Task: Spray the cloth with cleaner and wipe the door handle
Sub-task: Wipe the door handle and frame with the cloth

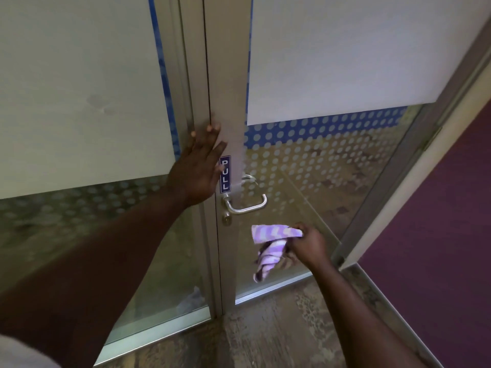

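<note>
Pressing our left hand (198,170) flat, fingers spread, against the door frame (228,102), we see no containers. Our right hand (305,244) grips the purple striped cloth (271,243), just below the lever door handle (245,203), not touching it.

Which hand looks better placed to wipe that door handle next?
The right hand. It already holds the purple striped cloth just below the door handle, apart from it. The left hand lies flat against the door frame, with no cloth.
</note>
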Demonstrator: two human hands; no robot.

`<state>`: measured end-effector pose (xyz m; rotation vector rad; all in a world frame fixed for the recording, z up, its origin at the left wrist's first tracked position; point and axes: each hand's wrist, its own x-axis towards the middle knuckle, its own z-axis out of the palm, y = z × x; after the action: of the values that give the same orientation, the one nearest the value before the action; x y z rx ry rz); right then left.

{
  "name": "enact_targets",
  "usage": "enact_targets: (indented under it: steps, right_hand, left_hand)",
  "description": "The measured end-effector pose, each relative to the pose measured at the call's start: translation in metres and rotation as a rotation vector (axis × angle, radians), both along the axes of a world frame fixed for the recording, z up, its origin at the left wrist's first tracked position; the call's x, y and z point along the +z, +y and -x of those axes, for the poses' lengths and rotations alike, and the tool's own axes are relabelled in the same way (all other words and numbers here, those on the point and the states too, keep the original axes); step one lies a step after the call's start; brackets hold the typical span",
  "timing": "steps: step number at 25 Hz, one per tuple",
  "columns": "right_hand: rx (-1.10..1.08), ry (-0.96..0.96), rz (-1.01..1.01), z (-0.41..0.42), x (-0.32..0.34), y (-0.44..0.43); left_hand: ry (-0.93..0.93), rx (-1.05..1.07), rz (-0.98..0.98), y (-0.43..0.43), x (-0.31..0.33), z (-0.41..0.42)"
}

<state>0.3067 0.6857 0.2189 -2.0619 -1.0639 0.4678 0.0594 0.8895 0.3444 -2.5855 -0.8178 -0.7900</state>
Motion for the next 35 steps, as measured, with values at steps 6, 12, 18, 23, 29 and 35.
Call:
enact_targets:
  steps: [6,12,18,23,29,35]
  right_hand:
    - [0.034,0.354,0.004,0.017,0.077,-0.015]
    - [0.155,0.589,0.207,0.016,0.151,-0.04]
    - [0.383,1.153,-0.271,-0.002,0.168,-0.087]
    - [0.316,0.868,-0.481,0.019,0.159,-0.116]
    - [0.186,0.526,-0.485,0.034,0.172,-0.15]
    - [-0.039,-0.109,-0.022,0.023,0.181,-0.201]
  left_hand:
    - [-0.029,-0.219,0.766,-0.085,-0.039,0.003]
    - [-0.169,-0.479,1.129,-0.12,-0.025,-0.029]
    - [-0.713,-0.399,1.59,-0.15,0.011,-0.047]
    - [-0.937,-0.418,2.022,-0.176,0.031,-0.065]
    - [-0.798,-0.636,2.226,-0.212,0.02,-0.075]
    - [-0.77,-0.304,1.548,-0.262,0.024,-0.08]
